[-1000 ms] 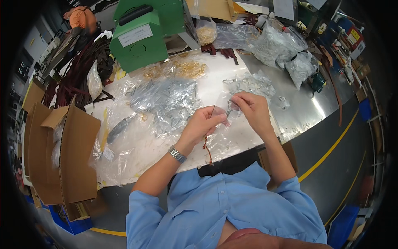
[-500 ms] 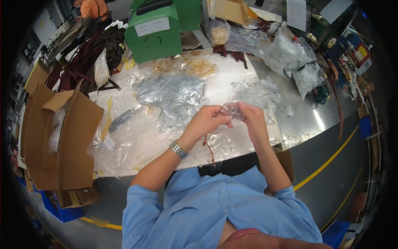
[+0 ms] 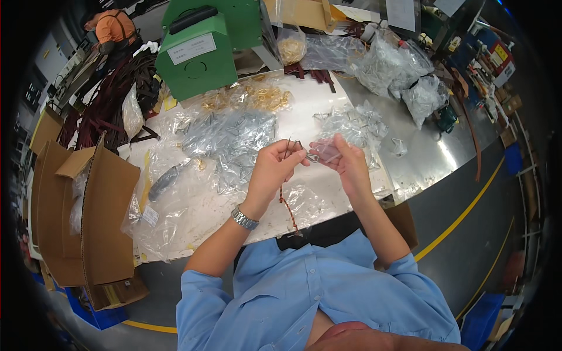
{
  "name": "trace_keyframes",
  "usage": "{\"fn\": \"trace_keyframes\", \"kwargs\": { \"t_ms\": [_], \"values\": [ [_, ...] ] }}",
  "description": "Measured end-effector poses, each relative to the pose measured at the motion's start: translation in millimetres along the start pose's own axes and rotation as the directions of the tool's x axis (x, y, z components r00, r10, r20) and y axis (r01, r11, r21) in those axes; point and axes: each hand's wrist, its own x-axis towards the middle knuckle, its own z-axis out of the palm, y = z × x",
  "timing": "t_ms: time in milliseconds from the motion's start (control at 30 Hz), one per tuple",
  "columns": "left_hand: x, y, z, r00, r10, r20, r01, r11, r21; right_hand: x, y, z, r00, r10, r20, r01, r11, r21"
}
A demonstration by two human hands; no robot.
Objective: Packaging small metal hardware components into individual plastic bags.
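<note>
My left hand point(image 3: 270, 171), a metal watch on its wrist, pinches thin metal pieces point(image 3: 291, 147) with narrow ends pointing up; their exact kind I cannot make out. A red-brown cord point(image 3: 286, 206) hangs below this hand toward the table's front edge. My right hand point(image 3: 351, 169) has its fingers fairly straight, with a small clear plastic bag point(image 3: 328, 153) between thumb and fingers. Between the hands a small looped metal piece point(image 3: 312, 157) shows close to the left fingertips. Behind them lie clear bags of grey metal pieces point(image 3: 228, 137) and a smaller pile of bagged pieces point(image 3: 354, 126).
A green machine point(image 3: 196, 58) stands at the back, with gold-coloured bagged pieces point(image 3: 257, 95) before it. Open cardboard boxes point(image 3: 108, 216) stand at left, dark red straps point(image 3: 99, 105) beyond. Stuffed clear bags point(image 3: 386, 67) sit back right. A person in orange point(image 3: 114, 29) is far left.
My hands have drawn apart, the left moving left and the right turning more open. Metal pieces now show between them, and the small bag stays with my right hand. The view has shifted slightly.
</note>
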Motion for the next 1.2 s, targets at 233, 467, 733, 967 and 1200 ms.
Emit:
{"fn": "trace_keyframes", "kwargs": {
  "t_ms": [233,467,733,967,1200],
  "values": [
    [-5,3,8,0.989,0.066,-0.132,-0.065,0.998,0.011,-4,9,10,0.999,-0.038,-0.009,0.038,0.997,-0.061],
    [-7,-7,11,0.925,0.365,-0.110,-0.211,0.730,0.650,-10,15,11,0.999,-0.034,0.017,0.034,0.999,-0.031],
    [-4,-7,3,0.995,0.012,-0.097,0.020,0.947,0.320,-14,11,11,0.998,-0.063,0.023,0.064,0.997,-0.041],
    [-2,-8,2,0.998,-0.020,-0.058,0.031,0.982,0.187,-16,19,12,0.998,-0.037,0.042,0.040,0.997,-0.073],
    [-4,-4,2,0.998,-0.043,-0.047,0.052,0.976,0.209,-21,23,23,0.987,-0.036,0.155,0.038,0.999,-0.015]
  ]
}}
